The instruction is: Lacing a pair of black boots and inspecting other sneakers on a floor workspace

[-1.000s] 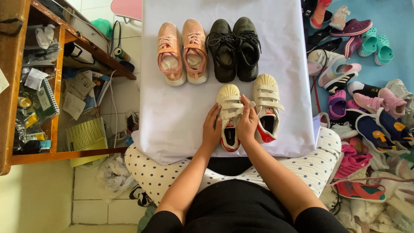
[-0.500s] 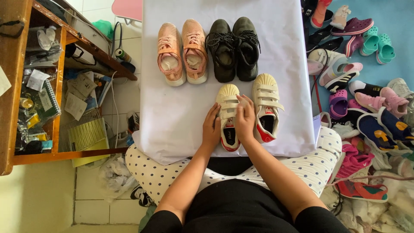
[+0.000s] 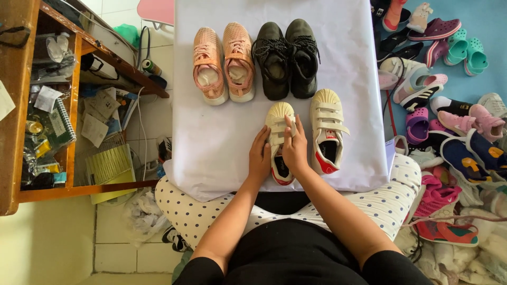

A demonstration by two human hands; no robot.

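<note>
A cream strap sneaker with a red heel (image 3: 279, 120) lies on the white sheet (image 3: 211, 142) in front of me. My left hand (image 3: 259, 155) rests along its left side and my right hand (image 3: 296, 148) lies over its straps, fingers spread. Its mate (image 3: 327, 129) sits just to the right, touching neither hand. Farther back stand a pink pair (image 3: 224, 63) and a black laced pair (image 3: 288, 55), side by side.
A wooden shelf unit (image 3: 10, 121) crammed with papers and small items stands at the left. A heap of several shoes and sandals (image 3: 449, 111) covers the floor at the right, on a blue mat. Tiled floor shows between shelf and sheet.
Both hands stay on the left cream sneaker; the fingers shift only slightly over its straps. The other shoes have not moved.
</note>
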